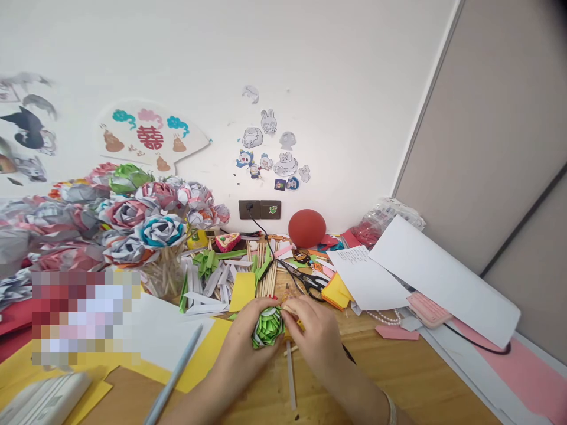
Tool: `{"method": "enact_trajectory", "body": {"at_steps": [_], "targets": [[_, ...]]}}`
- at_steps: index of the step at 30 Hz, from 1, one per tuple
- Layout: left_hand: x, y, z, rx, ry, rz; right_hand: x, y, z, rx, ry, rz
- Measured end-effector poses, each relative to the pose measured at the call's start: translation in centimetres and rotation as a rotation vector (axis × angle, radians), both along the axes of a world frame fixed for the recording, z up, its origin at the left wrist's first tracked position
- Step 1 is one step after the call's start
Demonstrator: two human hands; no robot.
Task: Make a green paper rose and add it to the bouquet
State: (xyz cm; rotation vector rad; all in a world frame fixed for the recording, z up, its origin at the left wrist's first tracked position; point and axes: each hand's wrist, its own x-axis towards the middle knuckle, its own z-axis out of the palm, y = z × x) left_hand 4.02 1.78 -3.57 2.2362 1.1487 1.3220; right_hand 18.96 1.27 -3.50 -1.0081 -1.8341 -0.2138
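Note:
A green and white folded-paper flower (pixel 268 326) is cupped in my left hand (pixel 243 337), its layered petals facing up toward me. My right hand (pixel 315 332) is closed in a pinch at the flower's right edge; the fingers hide exactly which bit of paper they grip. Beneath and between the hands lies a yellow tool, mostly covered, with a translucent stick (pixel 291 378) coming out toward me. It looks like a glue gun. Just beyond my hands are black-handled scissors (pixel 313 285) and a yellow paper piece (pixel 243 291).
Many finished paper flowers (pixel 162 229) crowd the left. Folded white strips (pixel 217 283) and wooden sticks (pixel 267 277) lie behind my hands. A red balloon (pixel 307 228) rests by the wall. A grey-blue pen-like rod (pixel 177 372), white sheets (pixel 443 277) and a pink calculator (pixel 429 308) flank the work area.

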Motion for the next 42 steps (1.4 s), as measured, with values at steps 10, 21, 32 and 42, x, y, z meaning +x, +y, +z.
{"method": "enact_trajectory", "body": {"at_steps": [10,21,32,42], "targets": [[-0.2,0.1,-0.1,-0.015,0.003,-0.013,-0.2,0.0,-0.2,0.029,-0.060,-0.021],[-0.1,0.2,-0.3,0.002,0.001,-0.021,-0.3,-0.1,-0.1,0.105,-0.187,-0.066],[-0.3,0.1,0.5,-0.111,-0.036,-0.007,0.1,-0.2,0.8,-0.263,0.245,0.045],[-0.4,0.7,-0.3,-0.084,-0.083,0.024,-0.6,-0.7,0.6,-0.407,0.274,0.209]]}}
